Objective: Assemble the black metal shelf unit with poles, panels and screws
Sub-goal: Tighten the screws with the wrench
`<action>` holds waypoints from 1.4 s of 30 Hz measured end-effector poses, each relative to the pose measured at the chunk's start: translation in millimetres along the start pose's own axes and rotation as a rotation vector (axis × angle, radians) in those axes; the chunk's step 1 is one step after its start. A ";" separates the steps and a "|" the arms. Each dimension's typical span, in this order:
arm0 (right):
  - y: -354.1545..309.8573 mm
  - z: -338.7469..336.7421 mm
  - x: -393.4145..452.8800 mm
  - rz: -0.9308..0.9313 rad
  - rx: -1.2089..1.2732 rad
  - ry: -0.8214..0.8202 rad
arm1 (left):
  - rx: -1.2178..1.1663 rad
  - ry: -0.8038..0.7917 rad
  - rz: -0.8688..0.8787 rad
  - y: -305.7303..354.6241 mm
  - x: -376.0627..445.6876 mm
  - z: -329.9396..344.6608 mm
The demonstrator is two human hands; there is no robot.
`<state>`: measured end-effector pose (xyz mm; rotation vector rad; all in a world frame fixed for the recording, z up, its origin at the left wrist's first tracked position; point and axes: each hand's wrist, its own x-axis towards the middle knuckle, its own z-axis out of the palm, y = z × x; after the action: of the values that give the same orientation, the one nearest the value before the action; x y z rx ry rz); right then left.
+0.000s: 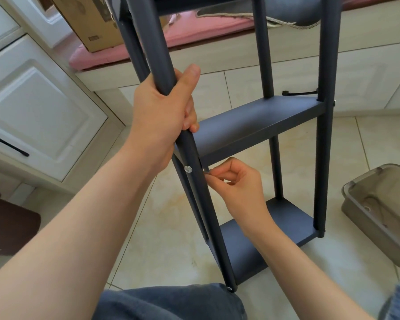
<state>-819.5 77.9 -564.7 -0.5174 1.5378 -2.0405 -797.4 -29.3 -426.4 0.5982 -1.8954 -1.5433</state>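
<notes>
The black metal shelf unit stands on the tiled floor in front of me, with a middle panel (259, 121) and a bottom panel (263, 229) fixed between round poles. My left hand (164, 112) grips the near left pole (157, 54) just above the middle panel. A silver screw head (188, 169) shows in that pole at the panel's height. My right hand (236, 181) is curled under the panel's near left corner, its fingertips pinching a small part against the inside of the pole; I cannot make out what the part is.
White cabinet doors (37, 107) with a black handle stand at the left. A cardboard box (90, 19) rests on a pink cushion (194, 35) on the bench behind. A grey plastic tray (379, 211) lies on the floor at the right. My knees are at the bottom.
</notes>
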 end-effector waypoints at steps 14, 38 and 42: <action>7.0 0.2 15.7 0.068 0.014 -0.115 | 0.001 -0.001 -0.008 0.1 0.4 0.4; -6.4 -15.5 -8.6 -0.145 -0.216 0.018 | 0.019 0.001 -0.021 2.4 -2.5 -2.2; -7.6 -10.3 -8.2 -0.154 -0.213 0.013 | 0.026 -0.002 -0.020 2.9 -2.0 -2.5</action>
<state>-820.4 92.4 -560.2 -0.7251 1.7839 -2.0043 -794.1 -29.1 -423.6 0.6289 -1.9187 -1.5344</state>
